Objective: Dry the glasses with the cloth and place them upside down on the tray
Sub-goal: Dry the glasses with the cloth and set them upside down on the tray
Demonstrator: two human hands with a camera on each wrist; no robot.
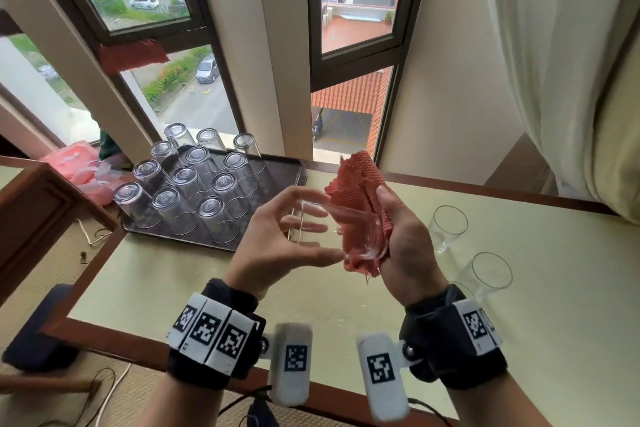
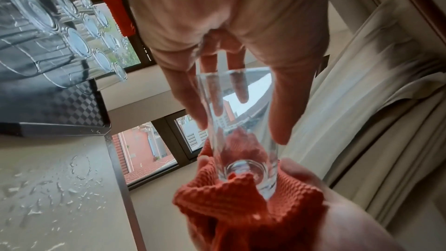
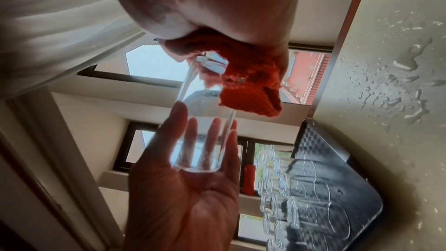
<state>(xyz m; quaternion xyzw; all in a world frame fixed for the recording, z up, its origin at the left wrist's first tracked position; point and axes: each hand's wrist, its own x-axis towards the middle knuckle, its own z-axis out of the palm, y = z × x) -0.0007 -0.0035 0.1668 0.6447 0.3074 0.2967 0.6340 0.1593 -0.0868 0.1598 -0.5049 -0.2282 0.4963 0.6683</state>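
Observation:
A clear glass point(image 1: 346, 232) lies sideways in the air between my hands, above the cream table point(image 1: 207, 281). My right hand point(image 1: 394, 222) grips its base through an orange-red cloth point(image 1: 356, 184) bunched round that end. My left hand point(image 1: 322, 224) holds the open rim end, thumb and fingers spread around the wall. The left wrist view looks down the glass point(image 2: 243, 159) to the cloth point(image 2: 241, 207). On the dark tray point(image 1: 280, 170), back left, stand several upside-down glasses point(image 1: 187, 184). Two upright glasses point(image 1: 446, 225) point(image 1: 488, 274) stand on the table at the right.
Water drops point(image 2: 48, 188) lie on the table beside the tray point(image 2: 72, 102). Pink plastic bags point(image 1: 76, 163) and a wooden cabinet point(image 1: 34, 204) are at the left. A curtain point(image 1: 554, 80) hangs at the right, windows stand behind, and the table's wooden front edge point(image 1: 173, 340) is near my wrists.

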